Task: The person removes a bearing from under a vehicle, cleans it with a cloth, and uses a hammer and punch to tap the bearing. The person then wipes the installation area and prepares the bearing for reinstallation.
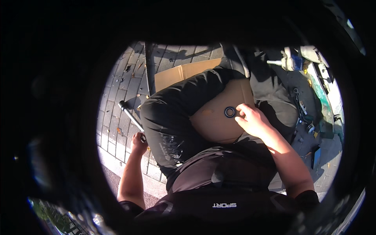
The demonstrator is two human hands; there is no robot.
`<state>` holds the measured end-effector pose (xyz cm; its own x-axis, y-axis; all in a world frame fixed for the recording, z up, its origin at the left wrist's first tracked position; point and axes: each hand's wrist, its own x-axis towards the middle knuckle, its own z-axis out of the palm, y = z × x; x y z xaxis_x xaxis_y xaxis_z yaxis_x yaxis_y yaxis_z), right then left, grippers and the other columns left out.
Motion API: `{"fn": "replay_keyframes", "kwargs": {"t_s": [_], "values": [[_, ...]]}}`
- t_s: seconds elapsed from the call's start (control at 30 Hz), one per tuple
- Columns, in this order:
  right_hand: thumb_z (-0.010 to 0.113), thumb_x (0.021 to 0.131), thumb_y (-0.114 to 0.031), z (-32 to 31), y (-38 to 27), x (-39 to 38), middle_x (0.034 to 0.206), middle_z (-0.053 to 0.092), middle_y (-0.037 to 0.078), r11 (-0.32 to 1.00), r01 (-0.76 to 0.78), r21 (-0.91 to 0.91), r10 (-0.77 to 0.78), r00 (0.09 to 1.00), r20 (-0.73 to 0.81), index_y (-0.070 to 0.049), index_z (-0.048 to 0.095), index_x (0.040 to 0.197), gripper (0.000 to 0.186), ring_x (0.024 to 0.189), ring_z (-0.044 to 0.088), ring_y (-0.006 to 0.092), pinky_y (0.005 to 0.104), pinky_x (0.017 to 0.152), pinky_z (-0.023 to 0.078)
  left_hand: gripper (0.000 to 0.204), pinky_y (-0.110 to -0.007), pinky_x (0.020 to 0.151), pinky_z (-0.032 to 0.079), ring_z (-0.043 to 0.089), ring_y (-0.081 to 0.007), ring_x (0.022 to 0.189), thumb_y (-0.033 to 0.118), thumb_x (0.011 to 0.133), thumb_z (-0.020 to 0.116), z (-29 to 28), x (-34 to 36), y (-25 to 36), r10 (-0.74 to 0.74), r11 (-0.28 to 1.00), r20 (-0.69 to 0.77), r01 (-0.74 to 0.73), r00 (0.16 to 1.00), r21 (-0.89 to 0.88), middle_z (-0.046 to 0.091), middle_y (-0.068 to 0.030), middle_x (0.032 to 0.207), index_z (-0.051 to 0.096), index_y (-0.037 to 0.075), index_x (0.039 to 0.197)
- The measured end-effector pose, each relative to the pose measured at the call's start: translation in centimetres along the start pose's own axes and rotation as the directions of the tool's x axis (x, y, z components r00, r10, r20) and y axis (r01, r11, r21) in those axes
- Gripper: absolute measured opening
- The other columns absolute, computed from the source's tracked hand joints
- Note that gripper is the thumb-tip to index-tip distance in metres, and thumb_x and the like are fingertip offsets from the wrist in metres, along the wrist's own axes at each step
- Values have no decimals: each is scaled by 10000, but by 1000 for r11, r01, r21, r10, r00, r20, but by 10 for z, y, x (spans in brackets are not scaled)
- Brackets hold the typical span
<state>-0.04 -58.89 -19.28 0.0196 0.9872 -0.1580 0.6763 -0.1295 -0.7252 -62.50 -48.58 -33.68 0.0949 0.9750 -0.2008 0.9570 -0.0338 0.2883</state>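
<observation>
A small dark ring, with a lighter inner rim, lies on the brown cardboard between my bent legs. Just to its right is my right hand, thumb and fingers apart and nothing in its grasp; the fingertips come very close to the ring, and whether they touch it is unclear. Low beside my left knee, my left hand is closed around a small dark, round-looking thing that I cannot make out. A shiny metal tube with a black end slants down toward that hand, partly beside my knee.
Brick paving with fallen leaves surrounds me. Loose tools and small parts lie right of my leg, near a blue flat item. Farther right is a long white-and-green object. A dark upright bar stands at the far left.
</observation>
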Motion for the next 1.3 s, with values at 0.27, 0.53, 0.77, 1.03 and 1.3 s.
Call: {"fn": "replay_keyframes", "kwargs": {"t_s": [0.27,0.53,0.77,1.03,1.3], "values": [[739,968,-225,3,7,-14,1050,735,208,988,115,-104,-119,992,-37,5,642,1154,312,976,763,420,532,814,633,275,-393,680,530,617,-203,696,116,798,853,-134,1,-17,85,996,123,-81,989,-32,659,-68,779,693,18,999],[768,948,-127,-46,15,-32,992,715,141,974,225,-18,-186,757,-626,-39,672,1078,184,898,744,368,470,770,617,517,-371,972,439,508,-148,1067,92,894,757,-228,6,148,257,895,-71,-265,964,-359,536,-1,1143,553,116,1369],[775,942,-108,-150,190,-82,999,765,183,862,-476,-174,149,566,-811,-31,714,1076,166,963,757,386,489,843,596,642,-306,961,503,572,-154,1049,272,910,900,-196,13,350,499,439,-322,-555,804,-706,611,-36,1185,564,49,1409],[812,906,-225,-111,253,-75,1338,694,250,786,-603,-138,415,679,-605,-47,686,1295,445,1298,651,489,560,1077,560,662,-451,1067,614,719,-277,1231,271,971,898,-136,1,460,603,-136,146,282,785,-950,708,-136,1361,557,89,1509],[684,968,-154,-101,275,-58,1373,634,211,567,-727,-387,457,669,-586,-30,753,1139,222,1319,616,457,603,992,619,783,-498,1142,596,678,-329,1344,311,957,919,-110,0,475,720,-228,15,257,694,-939,614,-190,1521,511,104,1592]]}}
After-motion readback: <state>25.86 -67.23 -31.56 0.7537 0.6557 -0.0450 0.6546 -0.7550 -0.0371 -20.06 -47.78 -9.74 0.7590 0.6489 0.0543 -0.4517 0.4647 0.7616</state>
